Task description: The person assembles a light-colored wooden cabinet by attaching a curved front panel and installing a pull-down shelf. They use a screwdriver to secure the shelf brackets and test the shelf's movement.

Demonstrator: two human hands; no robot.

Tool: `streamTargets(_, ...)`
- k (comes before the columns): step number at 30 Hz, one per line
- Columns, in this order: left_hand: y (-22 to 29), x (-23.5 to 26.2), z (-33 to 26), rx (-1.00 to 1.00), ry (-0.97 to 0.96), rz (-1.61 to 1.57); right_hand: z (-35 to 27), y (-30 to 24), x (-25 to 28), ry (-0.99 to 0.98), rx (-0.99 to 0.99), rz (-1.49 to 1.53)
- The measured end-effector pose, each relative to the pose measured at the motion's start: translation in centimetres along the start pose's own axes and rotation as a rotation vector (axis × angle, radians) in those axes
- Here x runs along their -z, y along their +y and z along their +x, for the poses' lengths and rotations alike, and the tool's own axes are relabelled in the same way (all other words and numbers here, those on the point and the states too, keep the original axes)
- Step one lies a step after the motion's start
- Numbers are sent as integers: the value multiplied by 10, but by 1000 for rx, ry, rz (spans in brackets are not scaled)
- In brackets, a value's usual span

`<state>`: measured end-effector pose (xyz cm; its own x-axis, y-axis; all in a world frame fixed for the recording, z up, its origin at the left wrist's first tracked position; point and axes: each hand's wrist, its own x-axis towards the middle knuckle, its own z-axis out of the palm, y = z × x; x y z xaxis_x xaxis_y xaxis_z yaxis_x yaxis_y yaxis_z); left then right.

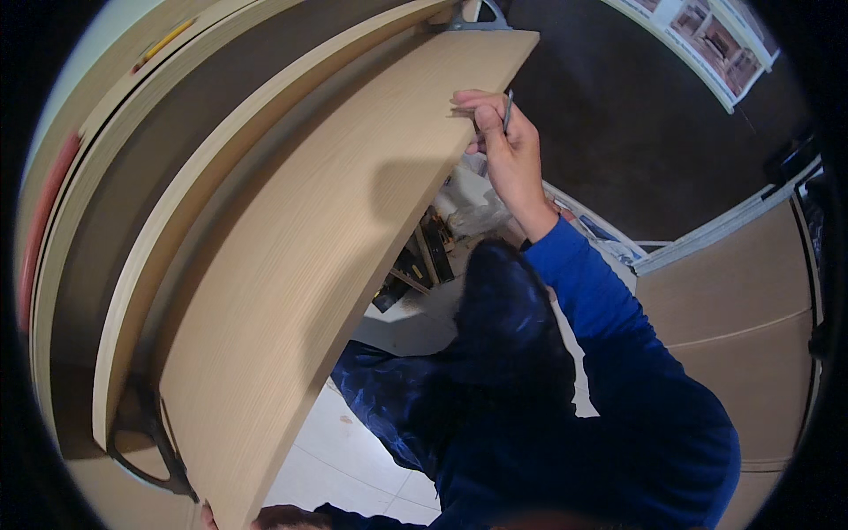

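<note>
person's right hand (508, 150) is raised at the far edge of a long light wood panel (336, 265), fingers curled over the panel's edge, grip closed around a thin dark pencil-like tool (508, 110) that sticks up between the fingers. the panel runs from lower left of the view up toward the top centre, its broad face up and tilted, bent-looking from the fisheye. a second light wood board (203, 212) lies just beside it on the left, edge on, roughly parallel. a grey metal bracket or clamp piece (477, 19) sits at the panel's far end, touching it. a dark clamp handle (150, 442) shows at the near lower left end, under the boards. left hand (265, 517) only partly in view at the bottom edge by the panel's near corner; cannot tell its grip or if it holds the panel. blue sleeve (609, 309) covers the right arm, dark blue clothing fills the lower middle. below the panel, a white floor (344, 442) and a clutter of tools (424, 256), too small to tell apart. brown board (733, 291) at right.
</note>
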<state>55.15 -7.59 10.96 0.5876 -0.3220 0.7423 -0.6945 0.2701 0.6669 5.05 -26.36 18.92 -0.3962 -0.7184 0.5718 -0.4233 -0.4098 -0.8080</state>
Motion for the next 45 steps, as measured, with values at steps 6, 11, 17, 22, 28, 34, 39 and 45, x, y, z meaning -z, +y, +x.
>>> streamTargets(6,-6,-11,-13,136,117,-19,35,18,26,-24,-100,101)
streamTargets(11,21,-18,-21,407,218,-209,50,34,37,-64,-66,115)
streamTargets(17,106,-91,-76,587,-76,-288,63,50,37,-106,62,219)
streamTargets(22,251,-207,-135,657,-996,-491,60,58,36,-126,33,387)
streamTargets(28,357,-310,-92,-260,-1002,26,75,64,57,-254,-99,618)
streamTargets(34,376,-390,-66,24,-1195,-335,89,55,61,-292,-134,800)
streamTargets(39,377,-409,-56,192,-1319,-473,99,60,65,-339,-166,813)
streamTargets(45,381,-445,19,-203,-1064,-503,109,59,94,-341,-147,616)
